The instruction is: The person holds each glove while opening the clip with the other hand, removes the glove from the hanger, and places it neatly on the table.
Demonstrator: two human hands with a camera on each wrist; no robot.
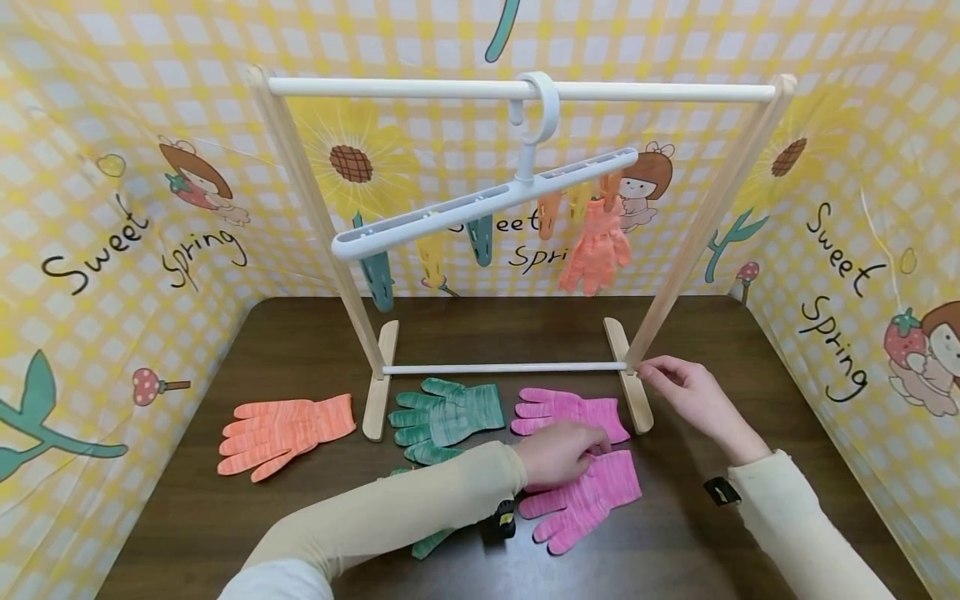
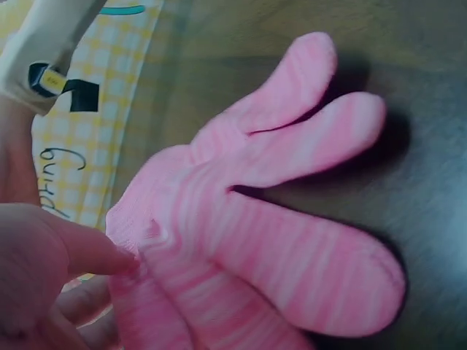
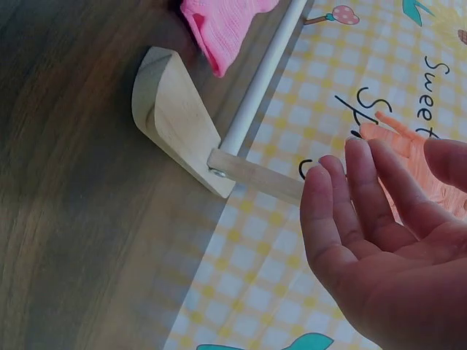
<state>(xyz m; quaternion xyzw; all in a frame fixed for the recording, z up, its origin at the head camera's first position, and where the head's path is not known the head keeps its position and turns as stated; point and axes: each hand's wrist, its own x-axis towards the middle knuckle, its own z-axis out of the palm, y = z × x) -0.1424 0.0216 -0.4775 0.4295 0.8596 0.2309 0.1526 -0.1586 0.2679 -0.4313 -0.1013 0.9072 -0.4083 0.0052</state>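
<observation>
My left hand [image 1: 558, 454] is over the nearer pink glove [image 1: 588, 504]. In the left wrist view its thumb presses on the pink glove [image 2: 270, 248] with fingers behind the edge, pinching it. The farther pink glove [image 1: 562, 408] lies just beyond this hand. My right hand [image 1: 678, 387] holds nothing and is beside the foot of the rack's right post [image 1: 693, 221]. In the right wrist view its fingers [image 3: 368, 197] are loosely bent. A light-blue clip hanger [image 1: 442, 208] hangs tilted on the rack's top bar, with an orange glove [image 1: 596, 246] clipped at its right end.
Another orange glove [image 1: 288, 429] lies on the left of the brown table [image 1: 322, 508]. A green glove [image 1: 450, 412] is in the middle, and another green glove [image 1: 432, 543] is partly hidden under the left sleeve. Green, yellow and orange clips hang from the hanger. Patterned cloth encloses the back and sides.
</observation>
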